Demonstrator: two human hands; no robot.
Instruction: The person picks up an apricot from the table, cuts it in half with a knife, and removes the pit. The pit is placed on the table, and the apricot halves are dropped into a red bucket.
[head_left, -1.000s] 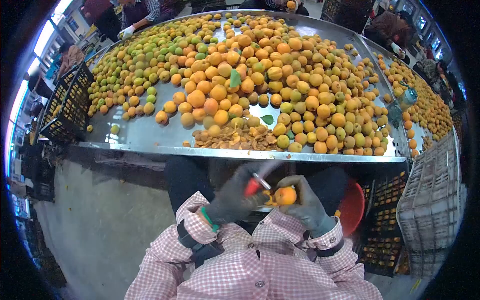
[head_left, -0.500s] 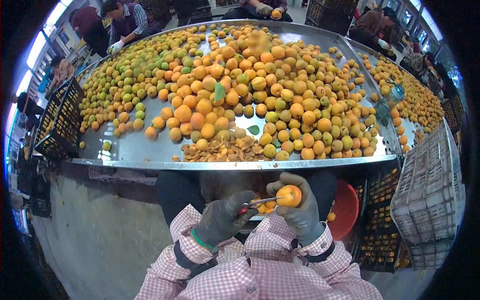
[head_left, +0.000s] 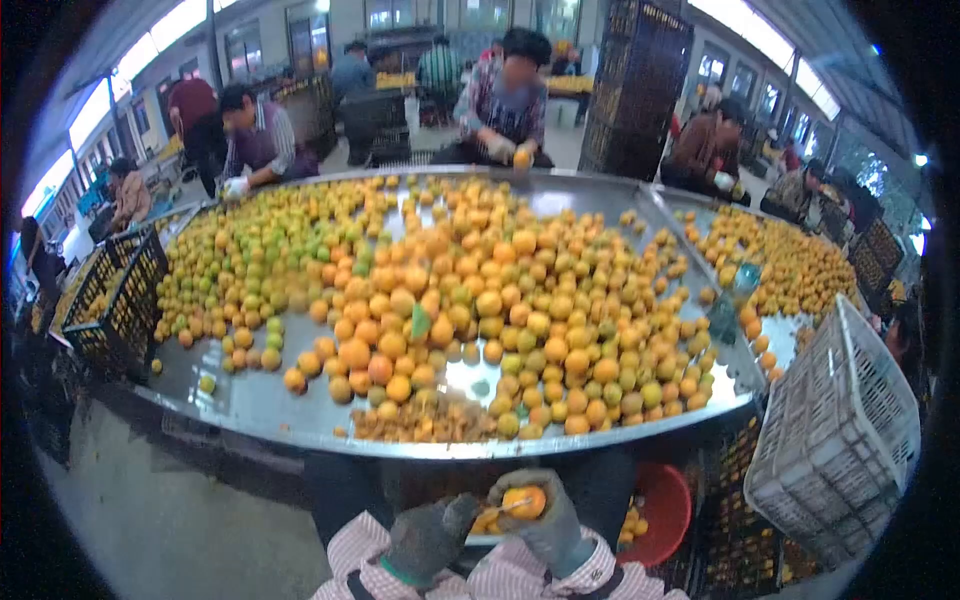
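Observation:
My left hand (head_left: 432, 538), in a dark grey glove with a green cuff, is closed round the handle of a small knife (head_left: 513, 505). The knife's blade lies against an orange apricot (head_left: 525, 501). My right hand (head_left: 553, 527), in a grey glove, grips that apricot with fingers curled round it. Both hands are close together above my lap, below the table's near edge. Behind them, partly hidden, are more orange fruit pieces (head_left: 487, 521). On the metal table (head_left: 240, 405), a pile of cut apricot scraps (head_left: 425, 420) lies at the near edge, before a large heap of whole apricots (head_left: 560, 320).
A red basin (head_left: 667, 515) with fruit stands at my right, beside dark crates (head_left: 742, 540) and a grey-white plastic crate (head_left: 835, 440). A black crate (head_left: 118, 300) stands at the table's left end. A bottle (head_left: 735, 290) lies at the right divider. Several people sit around.
My view has tilted up, so the table and hands sit lower and the people opposite show more fully. My hands have come closer together, and the blade is now against the apricot's near side.

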